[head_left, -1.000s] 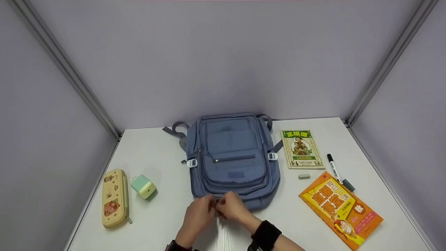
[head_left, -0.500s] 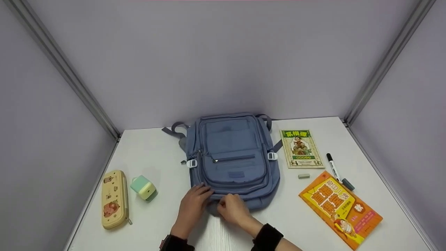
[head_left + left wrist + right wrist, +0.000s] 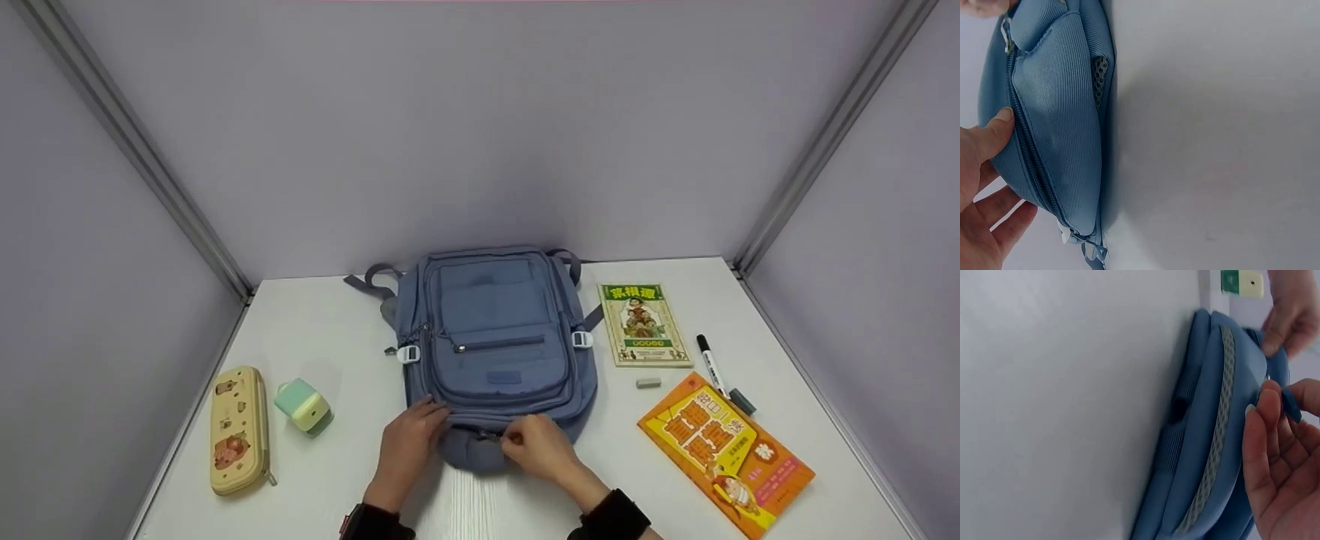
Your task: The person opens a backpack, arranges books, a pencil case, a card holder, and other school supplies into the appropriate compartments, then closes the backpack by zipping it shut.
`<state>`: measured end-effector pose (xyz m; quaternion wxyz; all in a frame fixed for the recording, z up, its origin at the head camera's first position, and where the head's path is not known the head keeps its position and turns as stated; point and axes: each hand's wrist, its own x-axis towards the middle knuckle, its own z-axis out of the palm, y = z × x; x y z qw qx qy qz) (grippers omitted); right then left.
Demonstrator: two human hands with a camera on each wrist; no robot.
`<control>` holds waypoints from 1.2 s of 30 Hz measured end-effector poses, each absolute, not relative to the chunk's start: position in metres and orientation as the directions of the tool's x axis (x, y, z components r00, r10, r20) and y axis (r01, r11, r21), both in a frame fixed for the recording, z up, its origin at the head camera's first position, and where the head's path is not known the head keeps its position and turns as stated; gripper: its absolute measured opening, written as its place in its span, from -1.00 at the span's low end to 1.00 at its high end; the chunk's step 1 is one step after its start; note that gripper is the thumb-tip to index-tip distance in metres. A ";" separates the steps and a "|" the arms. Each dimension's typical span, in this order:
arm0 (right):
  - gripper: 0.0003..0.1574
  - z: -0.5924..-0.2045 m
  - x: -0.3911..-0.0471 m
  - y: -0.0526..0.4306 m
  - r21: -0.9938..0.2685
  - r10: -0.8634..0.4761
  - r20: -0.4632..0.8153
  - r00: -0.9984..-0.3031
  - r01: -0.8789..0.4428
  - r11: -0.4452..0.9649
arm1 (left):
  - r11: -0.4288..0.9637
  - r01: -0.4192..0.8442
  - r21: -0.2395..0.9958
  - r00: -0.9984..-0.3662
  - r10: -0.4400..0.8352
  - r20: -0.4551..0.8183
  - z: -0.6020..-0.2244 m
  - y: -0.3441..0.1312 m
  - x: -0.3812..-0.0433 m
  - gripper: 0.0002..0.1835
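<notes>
Blue backpack [image 3: 491,300]: lying front side up at the middle of the white table [image 3: 322,510], reaching toward the back wall, with the near end sitting between both hands.
Left hand [image 3: 409,442]: resting on the near left corner of the backpack, pressing with the thumb beside the zipper track [image 3: 1027,149] and touching with loosely spread fingers, not clenching.
Right hand [image 3: 541,448]: pinching a blue pull tab [image 3: 1291,405] between thumb and fingers at the near end of the backpack.
White buckles [image 3: 409,354]: sitting on both sides of the backpack.
Cream pencil case [image 3: 238,431]: lying at the far left, showing printed cartoon pictures.
Mint-and-cream pencil sharpener [image 3: 302,405]: standing between pencil case and backpack, touching neither.
Green-and-cream book [image 3: 646,326]: lying right of the backpack, face up.
Small grey block [image 3: 648,383]: lying just below that book.
Black-capped marker [image 3: 711,366]: slanting toward the upper edge of the orange book [image 3: 720,457].
Dark green block [image 3: 742,402]: lying at the marker's lower end.
Black wristbands [image 3: 376,523]: encircling both wrists.
</notes>
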<state>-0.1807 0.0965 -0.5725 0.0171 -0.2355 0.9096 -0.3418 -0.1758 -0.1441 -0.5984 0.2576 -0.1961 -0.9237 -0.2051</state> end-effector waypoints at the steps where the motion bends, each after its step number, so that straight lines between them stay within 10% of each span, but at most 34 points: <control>1: -0.86 -0.573 -0.181 0.101 -0.628 -0.440 0.126 -0.889 -0.415 0.658 | 0.840 0.465 0.278 -0.792 0.255 0.555 -0.598 -0.144 -0.176 -0.77; 17: -0.86 -0.569 -0.196 0.170 -0.599 -0.408 -0.025 -0.913 -0.313 0.737 | 0.842 0.481 0.243 -0.764 0.266 0.588 -0.599 -0.143 -0.176 -0.82; 36: -0.86 -0.579 -0.183 0.142 -0.518 -0.293 0.185 -0.938 -0.346 0.782 | 0.827 0.543 0.143 -0.792 0.448 0.415 -0.588 -0.082 -0.184 -0.73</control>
